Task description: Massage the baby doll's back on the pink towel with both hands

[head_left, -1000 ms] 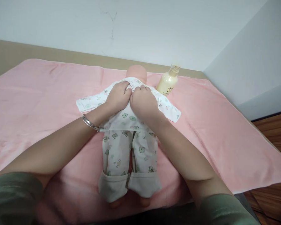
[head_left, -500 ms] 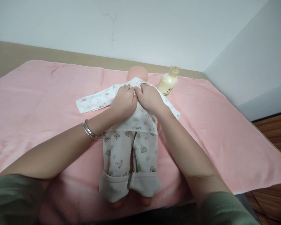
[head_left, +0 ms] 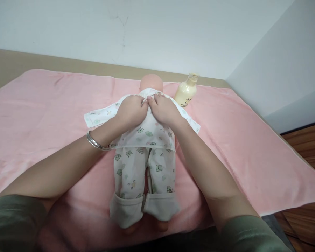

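A doll [head_left: 151, 82] lies on a pink blanket, its head at the far side. It wears a white printed shirt [head_left: 147, 136] with both sleeves spread outward, and matching pants [head_left: 132, 175] with folded cuffs. My left hand [head_left: 132, 111], with silver bangles at the wrist, is closed on the upper chest of the shirt. Beside it, my right hand [head_left: 163, 109] pinches the same fabric near the neckline. The thumbs nearly meet at the middle. The fingertips are partly hidden by the hands and cloth.
A pale yellow pump bottle [head_left: 187, 91] stands on the pink blanket [head_left: 252, 140], just right of the doll's head. Behind the blanket run a beige table edge [head_left: 81, 63] and a white wall. Brown wood panels show at the lower right.
My left hand has shifted slightly left and its fingers have turned down over the shirt. My right hand stays near the neckline. The whole view has shifted slightly.
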Demonstrator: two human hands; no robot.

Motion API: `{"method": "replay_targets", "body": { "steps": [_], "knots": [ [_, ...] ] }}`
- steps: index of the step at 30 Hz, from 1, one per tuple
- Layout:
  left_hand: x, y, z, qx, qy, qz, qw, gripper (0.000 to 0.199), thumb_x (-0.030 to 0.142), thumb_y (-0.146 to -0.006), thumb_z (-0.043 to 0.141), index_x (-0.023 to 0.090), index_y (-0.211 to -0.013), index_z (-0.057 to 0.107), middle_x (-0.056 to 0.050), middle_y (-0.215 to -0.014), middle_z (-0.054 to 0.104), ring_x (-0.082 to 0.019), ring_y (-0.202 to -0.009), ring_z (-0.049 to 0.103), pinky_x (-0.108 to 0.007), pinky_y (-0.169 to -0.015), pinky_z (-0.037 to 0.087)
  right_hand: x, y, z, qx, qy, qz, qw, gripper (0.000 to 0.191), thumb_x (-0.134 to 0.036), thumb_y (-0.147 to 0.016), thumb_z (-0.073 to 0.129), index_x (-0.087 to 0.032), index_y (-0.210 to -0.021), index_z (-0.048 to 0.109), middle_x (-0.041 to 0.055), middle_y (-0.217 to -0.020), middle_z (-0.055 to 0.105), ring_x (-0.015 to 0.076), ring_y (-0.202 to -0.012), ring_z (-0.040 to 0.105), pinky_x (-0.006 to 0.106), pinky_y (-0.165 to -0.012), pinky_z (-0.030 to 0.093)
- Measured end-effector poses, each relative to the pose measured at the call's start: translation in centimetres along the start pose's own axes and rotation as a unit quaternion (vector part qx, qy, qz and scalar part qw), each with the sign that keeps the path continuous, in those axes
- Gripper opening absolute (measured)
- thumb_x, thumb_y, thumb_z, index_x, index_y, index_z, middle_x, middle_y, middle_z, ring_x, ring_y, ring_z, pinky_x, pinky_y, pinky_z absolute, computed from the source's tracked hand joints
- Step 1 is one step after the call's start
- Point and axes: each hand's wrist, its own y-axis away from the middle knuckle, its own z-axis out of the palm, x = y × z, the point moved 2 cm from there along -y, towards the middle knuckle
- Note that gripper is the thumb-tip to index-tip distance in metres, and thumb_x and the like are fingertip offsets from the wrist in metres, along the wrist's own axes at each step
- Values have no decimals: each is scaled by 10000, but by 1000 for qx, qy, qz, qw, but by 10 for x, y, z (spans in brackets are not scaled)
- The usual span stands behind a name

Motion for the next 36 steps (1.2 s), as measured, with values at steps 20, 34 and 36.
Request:
{"method": "replay_targets", "body": {
  "steps": [20,34,36],
  "knots": [
    [-15,-15,8,3,71,5,997,365,317,-1003,374,198,-866,691,-121,-1131,772,-303,-1104,684,-464,-1070,532,-19,14,-5,5,115,9,993,496,-318,-1085,290,-146,-877,706,182,-926,748,326,-910,723,449,-833,566],
    [17,12,5,-25,20,-10,999,459,302,-1057,287,117,-1166,691,-204,-1343,704,-346,-1323,644,-524,-1204,488,0,-1,-5,14,57,7,998,501,-318,-1067,283,-76,-1151,714,229,-1295,726,362,-1212,667,492,-1080,512],
    [10,7,9,-17,41,-7,999,531,358,-1080,243,108,-1229,688,-204,-1420,676,-336,-1408,597,-518,-1254,448,-5,4,-9,-2,75,17,997,509,-323,-1076,281,-92,-1052,734,215,-1106,767,349,-1068,710,464,-969,549]
  ]
}}
